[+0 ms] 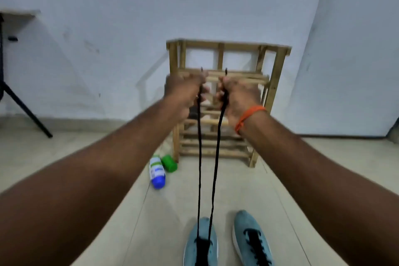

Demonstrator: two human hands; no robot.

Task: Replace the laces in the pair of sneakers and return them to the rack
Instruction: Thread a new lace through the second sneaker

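Two light-blue sneakers stand on the floor at the bottom of the view: the left sneaker (200,242) and the right sneaker (252,237), which has black lacing down its front. A black lace (199,157) runs up in two taut strands from the left sneaker. My left hand (183,90) grips one strand and my right hand (237,95) grips the other, both raised at arm's length with the lace tips poking out above the fists. An orange band circles my right wrist. Behind the hands stands the wooden shoe rack (278,75).
A white bottle with a blue cap (157,173) lies on the tiled floor beside a green object (169,163), left of the rack's foot. A black tripod leg (26,110) slants down at the far left. White walls close off the back.
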